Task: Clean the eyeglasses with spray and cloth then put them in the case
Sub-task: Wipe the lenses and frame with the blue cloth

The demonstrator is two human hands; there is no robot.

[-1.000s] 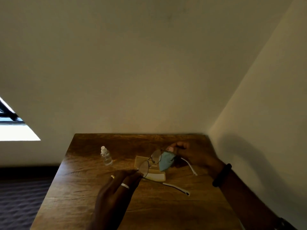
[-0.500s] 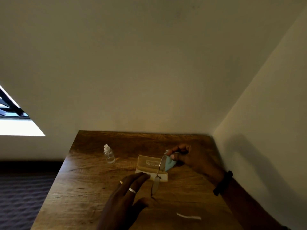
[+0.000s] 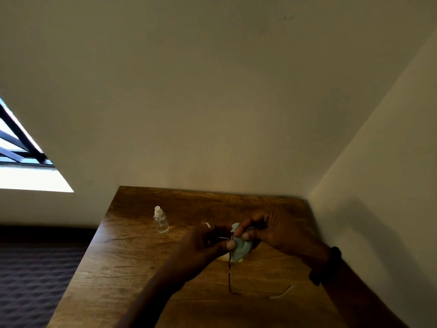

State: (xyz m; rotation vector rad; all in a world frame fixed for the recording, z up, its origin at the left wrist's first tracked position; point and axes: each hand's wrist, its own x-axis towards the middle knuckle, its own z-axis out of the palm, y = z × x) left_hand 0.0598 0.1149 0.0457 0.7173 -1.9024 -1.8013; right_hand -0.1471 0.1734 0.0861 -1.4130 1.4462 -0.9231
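Note:
My left hand (image 3: 203, 242) pinches the thin-rimmed eyeglasses (image 3: 229, 275), which hang edge-on with one dark lens rim reaching down toward the table. My right hand (image 3: 276, 230) presses a light blue cloth (image 3: 240, 247) around the upper lens, thumb and fingers on either side. One white temple tip (image 3: 282, 292) shows low at the right. The pale case (image 3: 224, 258) lies on the wooden table (image 3: 132, 256), almost wholly hidden under my hands. A small clear spray bottle (image 3: 160, 221) with a white cap stands upright to the left of my hands.
The table fits into a corner, with a wall right behind it and another along its right edge. Its left edge drops to a dark patterned floor (image 3: 30, 280). A bright window (image 3: 21, 162) is at the far left.
My two hands came together over the case. The glasses turned edge-on and rose, and the blue cloth now wraps the upper lens. The camera tilted slightly.

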